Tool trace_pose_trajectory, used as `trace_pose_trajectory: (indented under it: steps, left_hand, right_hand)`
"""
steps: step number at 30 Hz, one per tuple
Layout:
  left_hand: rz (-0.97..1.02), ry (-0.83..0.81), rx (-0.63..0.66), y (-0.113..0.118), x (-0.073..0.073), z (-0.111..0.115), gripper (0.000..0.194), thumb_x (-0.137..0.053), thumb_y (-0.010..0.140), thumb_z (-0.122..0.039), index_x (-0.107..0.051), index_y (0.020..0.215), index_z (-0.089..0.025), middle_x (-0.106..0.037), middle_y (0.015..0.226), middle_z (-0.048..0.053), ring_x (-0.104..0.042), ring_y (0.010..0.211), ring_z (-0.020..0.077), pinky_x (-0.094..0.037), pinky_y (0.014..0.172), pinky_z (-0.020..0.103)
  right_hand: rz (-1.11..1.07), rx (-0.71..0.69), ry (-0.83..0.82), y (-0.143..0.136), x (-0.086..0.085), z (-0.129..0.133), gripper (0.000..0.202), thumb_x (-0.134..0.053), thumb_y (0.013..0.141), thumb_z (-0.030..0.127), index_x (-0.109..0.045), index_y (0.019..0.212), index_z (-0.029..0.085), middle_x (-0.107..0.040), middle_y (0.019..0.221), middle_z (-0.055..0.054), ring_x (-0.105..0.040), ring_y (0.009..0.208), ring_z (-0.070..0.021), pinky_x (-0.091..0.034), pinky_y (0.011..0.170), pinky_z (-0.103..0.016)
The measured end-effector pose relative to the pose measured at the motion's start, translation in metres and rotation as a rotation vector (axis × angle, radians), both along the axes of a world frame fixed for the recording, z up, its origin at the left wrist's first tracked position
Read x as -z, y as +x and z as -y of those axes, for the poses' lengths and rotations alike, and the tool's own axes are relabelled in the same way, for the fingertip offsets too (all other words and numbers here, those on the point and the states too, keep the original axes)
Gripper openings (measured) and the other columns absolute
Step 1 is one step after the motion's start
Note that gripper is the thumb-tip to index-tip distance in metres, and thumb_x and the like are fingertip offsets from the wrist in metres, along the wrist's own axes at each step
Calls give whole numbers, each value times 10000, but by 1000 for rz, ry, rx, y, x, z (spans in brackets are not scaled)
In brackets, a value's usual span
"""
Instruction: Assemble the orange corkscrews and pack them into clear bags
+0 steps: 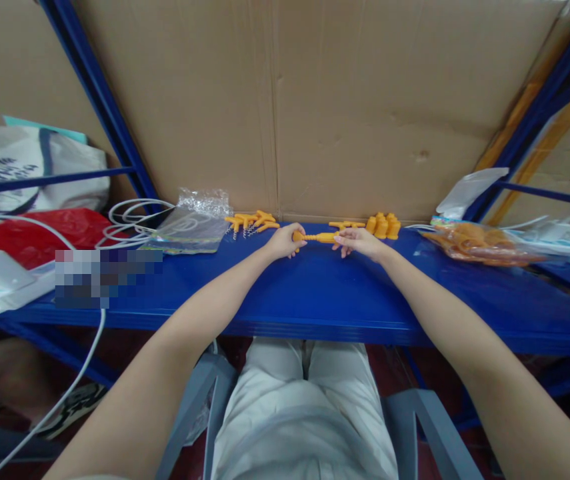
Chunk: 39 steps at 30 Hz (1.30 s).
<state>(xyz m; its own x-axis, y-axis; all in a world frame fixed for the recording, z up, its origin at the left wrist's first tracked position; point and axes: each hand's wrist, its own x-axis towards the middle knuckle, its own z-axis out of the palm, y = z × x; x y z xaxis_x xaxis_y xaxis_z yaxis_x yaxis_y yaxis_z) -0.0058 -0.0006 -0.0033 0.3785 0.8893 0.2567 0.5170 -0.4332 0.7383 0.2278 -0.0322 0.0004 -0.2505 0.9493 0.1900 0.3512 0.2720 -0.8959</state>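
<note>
While seated at the counter [332,287], holds a yellow stick [322,237] left to right over the far side, gripping left end with left hand [281,241], right end with right hand [363,243], fingers closed.

The left hand [283,244] and right hand [363,245] partly hide the ends of the yellow piece [325,237] between them, and how its parts meet is too small to tell. On the left, a pixelated patch [109,277] masks part of the worktop [325,287], while the tote bag [72,167] is cut off, its lettering unreadable. Nearer, another person's leg [5,363] is blurred and cropped, and the white cable [99,335] runs out of view.
</note>
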Motion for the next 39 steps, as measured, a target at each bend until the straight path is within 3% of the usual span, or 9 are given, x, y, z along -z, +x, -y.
trace_pose_trajectory:
  steps: [13,18,22,25,28,34,37,39]
  left_hand:
    - [47,3,5,-1,-1,-3,187,-636,862,-48,-523,950,-168,-502,473,-107,-514,357,71,-407,400,138]
    - [93,-71,61,4,-6,5,156,-624,878,-59,-519,937,-158,-528,468,-92,-508,342,71,-400,387,140]
    - [122,-65,100,9,-5,10,168,-644,866,-79,-524,954,-157,-545,487,-90,-505,344,64,-408,398,142]
    - [111,-5,83,11,-4,12,165,-655,864,-117,-539,971,-167,-534,501,-97,-503,357,62,-395,405,142]
    - [56,84,45,12,-7,14,142,-649,872,-157,-565,986,-174,-515,510,-96,-520,395,79,-398,433,162]
    - [-9,459,46,11,-16,16,163,-712,777,-98,-622,895,-166,-654,758,-9,-636,711,131,-483,707,237]
    - [-8,435,55,11,-15,16,149,-700,790,-115,-622,907,-165,-649,757,-8,-628,700,133,-482,701,239]
    - [4,302,52,12,-12,16,142,-673,823,-138,-607,945,-164,-604,663,-36,-598,584,114,-473,613,222]
  right_hand:
    - [48,33,42,-4,4,-4,279,-641,894,417,-589,791,163,-677,674,-46,-559,459,-98,-405,469,-223]
    - [200,174,398,-13,10,-7,383,-583,873,574,-565,824,194,-618,652,-5,-527,523,-122,-407,528,-251]
    - [323,338,576,-18,7,-5,461,-503,882,617,-523,672,207,-512,544,6,-503,569,-146,-375,577,-271]
    - [282,356,462,-20,1,-1,487,-457,908,569,-460,575,214,-461,504,1,-447,518,-134,-337,524,-267]
    - [140,335,202,-24,-4,5,465,-422,941,506,-433,574,221,-391,442,19,-355,424,-106,-278,435,-243]
    - [-82,273,-225,-29,-12,13,410,-364,981,442,-464,654,217,-296,398,64,-196,336,-76,-164,353,-215]
    - [-47,254,-205,-27,-12,13,421,-371,979,454,-480,652,212,-335,407,53,-210,341,-80,-180,364,-225]
    - [46,287,-53,-26,-11,11,436,-396,969,474,-500,643,205,-425,447,20,-304,369,-96,-249,400,-239]
